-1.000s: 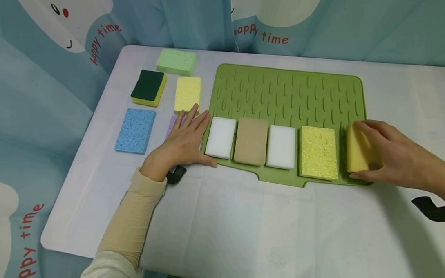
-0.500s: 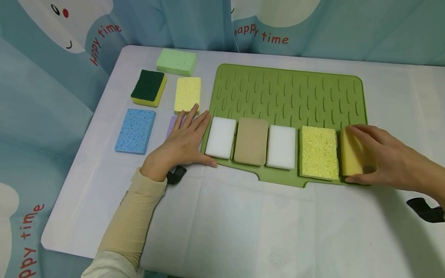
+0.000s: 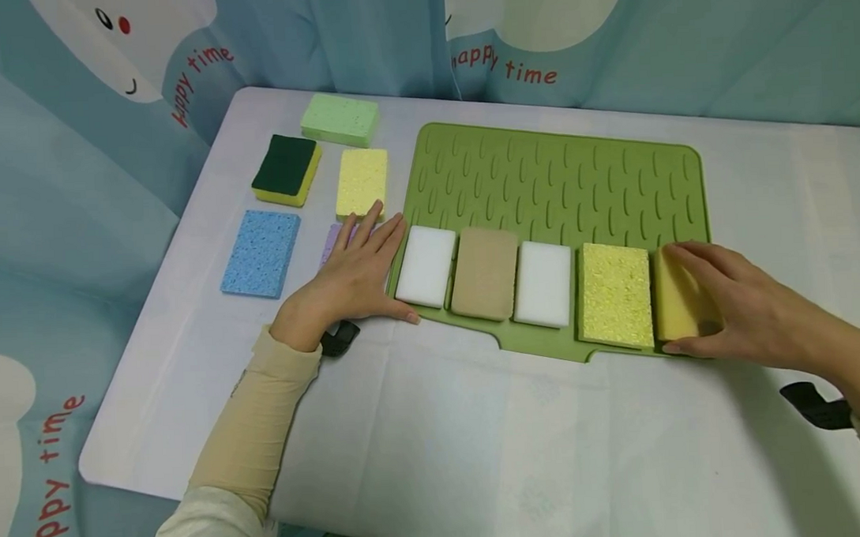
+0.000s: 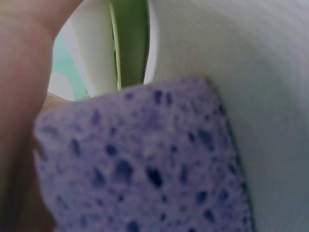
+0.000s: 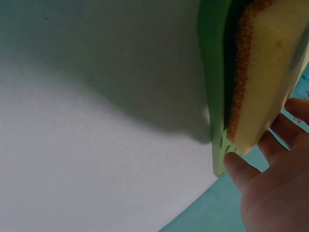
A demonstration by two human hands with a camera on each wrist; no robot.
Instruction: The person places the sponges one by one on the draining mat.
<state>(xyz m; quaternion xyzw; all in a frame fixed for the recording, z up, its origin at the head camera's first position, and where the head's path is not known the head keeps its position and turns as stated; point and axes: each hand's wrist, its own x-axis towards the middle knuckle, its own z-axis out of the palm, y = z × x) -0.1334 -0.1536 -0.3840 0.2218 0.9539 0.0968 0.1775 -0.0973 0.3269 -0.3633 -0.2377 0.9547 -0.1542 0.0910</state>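
Note:
My right hand [image 3: 751, 312] grips a yellow sponge [image 3: 676, 301] by its ends, thumb at the near end, at the right end of a green ridged mat [image 3: 555, 177]. A brown scrubbing layer [image 5: 241, 72] lies under that sponge in the right wrist view. Close on its left is a speckled yellow sponge [image 3: 613, 294], then a white sponge [image 3: 543, 284], a tan sponge [image 3: 485, 273] and another white sponge [image 3: 426, 266]. My left hand [image 3: 352, 275] lies with spread fingers at the mat's left edge, partly hiding a purple sponge [image 4: 145, 159].
Left of the mat lie a light green sponge [image 3: 341, 120], a dark green and yellow scrub sponge [image 3: 284, 169], a pale yellow sponge [image 3: 362, 180] and a blue sponge [image 3: 262, 253]. A blue printed curtain [image 3: 386, 41] hangs behind the white table [image 3: 443, 426].
My right hand has slid the yellow sponge left across the mat, close up to the speckled yellow sponge. The left hand stays in place.

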